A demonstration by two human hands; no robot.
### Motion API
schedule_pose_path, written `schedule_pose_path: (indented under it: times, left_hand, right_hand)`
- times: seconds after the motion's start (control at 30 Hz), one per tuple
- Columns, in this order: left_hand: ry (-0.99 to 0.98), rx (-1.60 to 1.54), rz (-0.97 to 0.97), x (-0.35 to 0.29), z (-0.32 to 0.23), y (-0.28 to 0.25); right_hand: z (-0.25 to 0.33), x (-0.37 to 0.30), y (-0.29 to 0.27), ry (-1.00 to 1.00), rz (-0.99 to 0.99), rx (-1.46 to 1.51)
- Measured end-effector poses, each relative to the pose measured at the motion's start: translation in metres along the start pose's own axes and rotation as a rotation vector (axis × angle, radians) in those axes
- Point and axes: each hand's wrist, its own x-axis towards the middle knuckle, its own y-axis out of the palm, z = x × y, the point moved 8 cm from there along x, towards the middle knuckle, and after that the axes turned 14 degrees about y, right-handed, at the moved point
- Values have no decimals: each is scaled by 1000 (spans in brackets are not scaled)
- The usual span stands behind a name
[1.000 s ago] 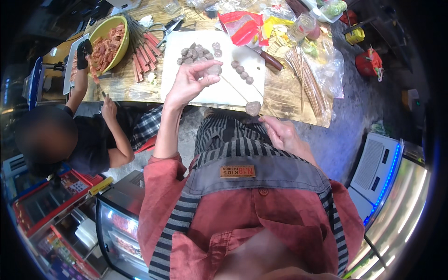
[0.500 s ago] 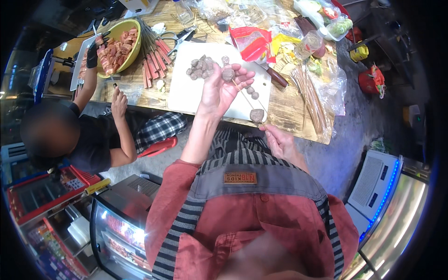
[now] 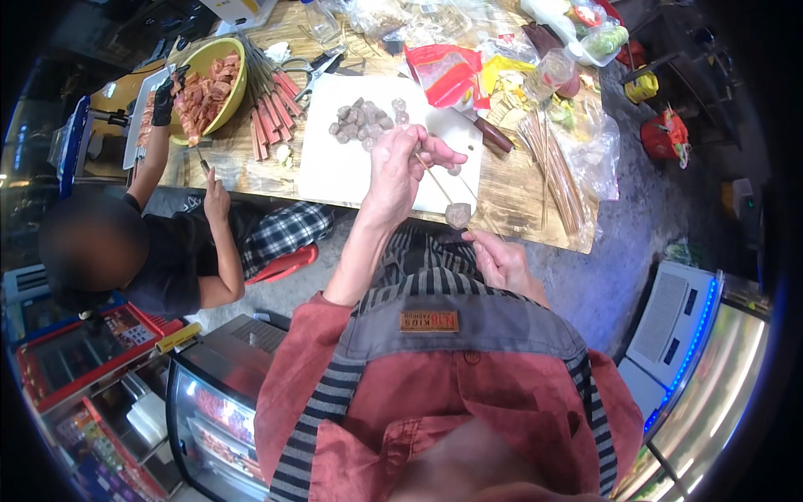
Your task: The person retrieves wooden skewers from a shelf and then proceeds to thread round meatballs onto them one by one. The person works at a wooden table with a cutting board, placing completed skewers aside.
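Note:
Over a white cutting board (image 3: 333, 176), my left hand (image 3: 395, 171) has its fingers closed round a grey-brown meatball, now mostly hidden by them. A thin wooden skewer (image 3: 432, 179) slants from those fingers down to my right hand (image 3: 503, 261), which pinches its lower end. Another grey-brown meatball (image 3: 457, 216) is threaded on the skewer just above my right fingers. On the board beyond my left hand lies a pile of loose meatballs (image 3: 358, 122), with a few more beside it.
A bundle of bare skewers (image 3: 559, 180) and a brown knife handle (image 3: 493, 134) lie to the right. Scissors (image 3: 311, 71), meat skewers (image 3: 272, 113) and a yellow bowl of meat (image 3: 237, 88) are on the left. A co-worker's gloved hand (image 3: 163, 102) holds skewered meat there.
My left fingers have curled in over the meatball that showed in them before. My right hand holds almost the same place. The co-worker's bare hand has shifted slightly.

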Motion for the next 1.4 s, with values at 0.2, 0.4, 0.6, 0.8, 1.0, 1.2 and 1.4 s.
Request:
schedule_pose_path:
  times: [0.2,0.4,0.6,0.8,1.0,1.2,1.4]
  left_hand:
    - [24,42,-3,-5,-4,9]
    - [-9,-2,-28,-14,4,17]
    - [-158,-66,-40,-38,38,26]
    - [-187,172,-158,-31,71,-54]
    - [264,1660,159,9,49,-173]
    - [149,1805,398,28,62,-176]
    - [157,1732,347,30,47,-180]
  right_hand:
    - [7,1,0,-122,-60,-24]
    - [12,5,0,-117,-79,-65]
    - [6,11,0,-239,-212,-55]
    - [-18,18,-1,-114,-192,-240]
    - [-31,13,-15,-23,-199,-197]
    - [-49,6,-16,141,-163,-173]
    - [-58,-2,-14,220,-121,-144]
